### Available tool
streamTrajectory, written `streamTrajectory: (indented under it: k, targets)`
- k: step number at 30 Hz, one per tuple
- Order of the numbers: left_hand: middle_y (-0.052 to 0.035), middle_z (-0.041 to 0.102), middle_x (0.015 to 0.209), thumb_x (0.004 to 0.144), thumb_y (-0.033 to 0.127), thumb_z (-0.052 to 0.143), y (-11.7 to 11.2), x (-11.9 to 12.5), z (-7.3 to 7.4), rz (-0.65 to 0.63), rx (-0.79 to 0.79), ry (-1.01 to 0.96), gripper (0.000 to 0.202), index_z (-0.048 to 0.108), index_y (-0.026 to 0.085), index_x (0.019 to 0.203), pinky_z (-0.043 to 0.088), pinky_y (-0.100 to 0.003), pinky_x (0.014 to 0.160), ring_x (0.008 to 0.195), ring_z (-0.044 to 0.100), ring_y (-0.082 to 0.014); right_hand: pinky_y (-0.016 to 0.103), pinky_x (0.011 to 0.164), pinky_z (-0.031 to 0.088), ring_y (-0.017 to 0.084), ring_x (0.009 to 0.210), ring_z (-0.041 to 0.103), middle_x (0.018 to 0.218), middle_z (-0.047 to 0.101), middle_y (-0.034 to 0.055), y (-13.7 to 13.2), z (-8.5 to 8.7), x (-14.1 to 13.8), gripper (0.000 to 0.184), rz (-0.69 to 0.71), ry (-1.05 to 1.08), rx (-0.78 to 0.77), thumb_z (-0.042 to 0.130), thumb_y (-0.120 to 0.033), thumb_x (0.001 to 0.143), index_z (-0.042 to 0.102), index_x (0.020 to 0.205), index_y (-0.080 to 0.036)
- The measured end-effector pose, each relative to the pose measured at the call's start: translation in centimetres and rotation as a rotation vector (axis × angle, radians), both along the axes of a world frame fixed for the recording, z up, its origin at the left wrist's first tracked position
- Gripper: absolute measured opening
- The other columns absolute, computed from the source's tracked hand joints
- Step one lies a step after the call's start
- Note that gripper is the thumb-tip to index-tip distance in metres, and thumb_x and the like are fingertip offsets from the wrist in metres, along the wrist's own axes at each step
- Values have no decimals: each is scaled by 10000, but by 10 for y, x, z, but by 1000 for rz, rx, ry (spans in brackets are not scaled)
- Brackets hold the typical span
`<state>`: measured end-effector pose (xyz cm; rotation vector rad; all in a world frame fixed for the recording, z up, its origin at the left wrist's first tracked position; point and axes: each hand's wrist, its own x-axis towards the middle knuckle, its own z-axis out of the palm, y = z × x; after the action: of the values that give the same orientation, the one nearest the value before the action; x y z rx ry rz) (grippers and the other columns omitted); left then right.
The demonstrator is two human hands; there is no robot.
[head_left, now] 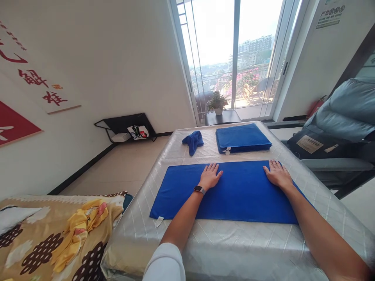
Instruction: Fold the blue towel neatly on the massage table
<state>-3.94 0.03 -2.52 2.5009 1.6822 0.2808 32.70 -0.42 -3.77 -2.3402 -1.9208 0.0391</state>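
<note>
A blue towel (240, 199) lies spread out on the silvery, plastic-covered mattress (222, 249), with a white label at its near left corner. My left hand (210, 176), a watch on its wrist, rests flat on the towel's upper middle with fingers stretched. Flat near the towel's far right corner is my right hand (278, 173), fingers extended. Beyond the towel sits a stack of folded blue towels (243, 137) with a white tag on its near edge. A crumpled blue cloth (193, 142) lies left of that stack.
At lower left, a bed with a patterned cover (38, 242) holds a yellow cloth (83, 230). A grey recliner (345, 113) stands on the right. Behind the mattress are a potted plant (218, 103) on a chair and a glass sliding door (211, 47). A black rack (125, 127) stands against the wall.
</note>
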Motion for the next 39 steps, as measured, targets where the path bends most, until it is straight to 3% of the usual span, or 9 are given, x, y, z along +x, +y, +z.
streamTrajectory:
  k: [9, 14, 20, 23, 25, 28, 31, 34, 39]
  targets:
    - [-82, 240, 1668, 1042, 580, 198, 17, -206, 8, 453, -96, 140, 661, 284, 232, 1597, 182, -524, 1230, 1536, 208, -297, 449, 1260, 124, 263, 1537, 178, 1669, 216, 139, 3, 1, 0, 784, -11, 11, -19, 128, -528, 1006, 239, 1596, -24]
    - [-99, 220, 1674, 1060, 527, 196, 13, -253, 1, 474, -67, 158, 634, 269, 204, 1601, 194, -460, 1235, 1536, 215, -264, 450, 1260, 132, 262, 1537, 183, 1672, 206, 134, 2, 4, 0, 780, -15, 17, -46, 122, -519, 1007, 233, 1596, -20]
    - [-184, 385, 1592, 1053, 516, 264, 18, -228, 17, 523, 111, 232, 647, 437, 96, 1514, 231, -510, 1217, 1482, 336, -330, 484, 1249, 160, 284, 1527, 216, 1648, 249, 185, 4, 18, -11, 733, -63, -4, -61, 159, -449, 1015, 284, 1572, 10]
    - [-197, 466, 1536, 1063, 467, 253, 23, -167, 28, 436, 226, 162, 608, 514, 74, 1448, 317, -461, 1187, 1444, 408, -313, 473, 1241, 174, 278, 1517, 247, 1620, 310, 204, 5, 33, -61, 667, 19, -50, 25, 171, -360, 1020, 362, 1538, 14]
    - [-165, 506, 1514, 1071, 461, 241, 23, -108, 29, 205, 237, 82, 585, 533, 107, 1432, 343, -409, 1180, 1416, 453, -266, 442, 1236, 202, 259, 1507, 277, 1621, 320, 178, 5, 40, -111, 647, 221, -38, 55, 191, -356, 1022, 366, 1547, -20]
    - [-144, 479, 1541, 1072, 491, 221, 19, -25, 19, -34, 247, -7, 599, 487, 135, 1474, 313, -415, 1203, 1453, 404, -245, 414, 1238, 205, 247, 1512, 270, 1626, 321, 143, 3, 40, -182, 651, 446, 8, 48, 203, -386, 1025, 357, 1562, -52]
    - [-150, 435, 1569, 1071, 499, 177, 14, 16, 5, -58, 147, -11, 637, 445, 120, 1507, 291, -429, 1217, 1482, 356, -250, 393, 1249, 171, 223, 1527, 230, 1642, 292, 109, 1, 31, -217, 629, 534, 17, 7, 241, -333, 1010, 335, 1578, -80]
    - [-124, 362, 1614, 1058, 545, 158, 13, 3, -2, -39, 66, 15, 670, 383, 150, 1550, 230, -445, 1243, 1513, 288, -240, 405, 1254, 157, 208, 1535, 199, 1657, 258, 76, 1, 22, -207, 642, 517, 28, -37, 207, -380, 1019, 308, 1592, -109]
    - [-88, 287, 1650, 1036, 605, 112, 13, -92, 1, 136, -29, 61, 725, 316, 177, 1584, 163, -451, 1259, 1538, 212, -226, 414, 1260, 131, 196, 1544, 163, 1674, 210, 63, 4, 17, -119, 688, 370, 13, -80, 159, -468, 1024, 248, 1611, -120]
